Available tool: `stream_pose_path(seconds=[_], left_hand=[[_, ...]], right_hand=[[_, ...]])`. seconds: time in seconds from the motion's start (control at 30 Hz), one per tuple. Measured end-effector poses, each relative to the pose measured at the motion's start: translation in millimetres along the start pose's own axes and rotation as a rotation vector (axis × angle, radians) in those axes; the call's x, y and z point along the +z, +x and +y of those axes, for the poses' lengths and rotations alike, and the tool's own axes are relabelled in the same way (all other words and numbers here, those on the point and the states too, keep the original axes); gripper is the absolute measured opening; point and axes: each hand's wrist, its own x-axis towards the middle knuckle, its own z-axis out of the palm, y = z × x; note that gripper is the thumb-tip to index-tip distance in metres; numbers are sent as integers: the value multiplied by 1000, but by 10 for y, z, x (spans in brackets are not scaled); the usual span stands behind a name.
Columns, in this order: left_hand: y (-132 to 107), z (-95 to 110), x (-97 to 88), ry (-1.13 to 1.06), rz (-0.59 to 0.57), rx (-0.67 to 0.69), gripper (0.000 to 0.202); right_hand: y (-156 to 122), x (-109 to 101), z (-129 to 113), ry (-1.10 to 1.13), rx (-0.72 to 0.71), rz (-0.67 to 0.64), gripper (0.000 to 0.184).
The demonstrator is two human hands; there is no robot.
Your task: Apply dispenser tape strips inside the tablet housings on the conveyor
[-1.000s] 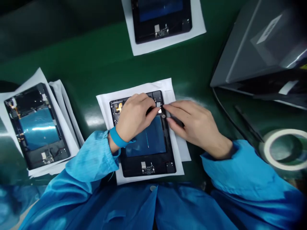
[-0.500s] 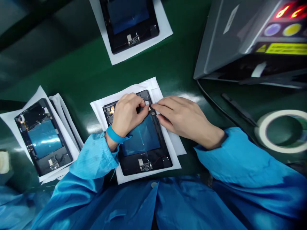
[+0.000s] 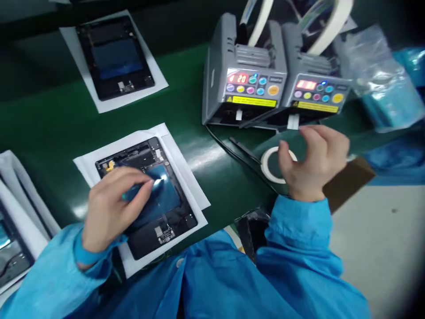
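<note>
My left hand (image 3: 114, 208) hovers over or rests on the opened tablet (image 3: 146, 243), which lies on white sheets (image 3: 195, 195) in front of me. Its thumb and forefinger are pinched together above the blue film (image 3: 166, 195); whatever is between them is too small to make out. Out to the right, my right hand (image 3: 315, 159) is open, thumb and fingers apart. Its forefinger is close to a short white tape strip (image 3: 292, 122) sticking out of the right-hand tape dispenser (image 3: 317, 84). Contact with the strip cannot be made out.
Another tape dispenser (image 3: 247, 75) stands left of the first. Between it and me lie a tape roll (image 3: 268, 170), a dark stick-shaped tool (image 3: 245, 149) and a black cable (image 3: 229, 150). Opened tablets sit at the back (image 3: 116, 57) and left edge (image 3: 13, 257). Plastic bags (image 3: 385, 84) lie far right.
My right hand has left the tablet, moved right to the tape dispenser and opened. My left hand has shifted from the tablet's upper corner to above its blue film. The view has swung right.
</note>
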Motion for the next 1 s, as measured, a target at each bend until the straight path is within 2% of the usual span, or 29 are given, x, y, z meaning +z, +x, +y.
stream_pose_path(seconds=[0.07,0.13,0.3,0.37,0.47,0.53,0.6,0.67,0.73,0.83,1.0], left_hand=[[-166,17,-104,-6,-12,18,9],[-307,4,-170,-22,-15,0,15],[-567,-79,-249,-73,56,-101,20],[-641,-125,-262,-57,67,-119,18],[-723,-233,-257,-39,13,-109,10],[-761,-325,-231,-7,-14,-101,7],[-787,-408,-188,33,-20,-92,9],[-802,-465,-138,59,-19,-73,11],[-810,-499,-98,69,-15,-49,12],[-822,-516,-67,84,-12,-21,12],[-847,-517,-57,111,-32,-12,12]], right_hand=[[-43,95,168,-22,31,-81,39],[-42,179,262,-14,61,-107,34],[-54,297,450,14,127,-37,18],[-124,335,550,3,136,71,12],[-253,428,666,-17,134,365,16],[-308,486,686,17,113,419,20],[-320,508,666,31,99,350,36],[-299,500,634,21,112,248,44],[-266,487,614,6,136,170,41],[-217,481,612,-35,137,183,31],[-143,506,631,-80,54,170,15]])
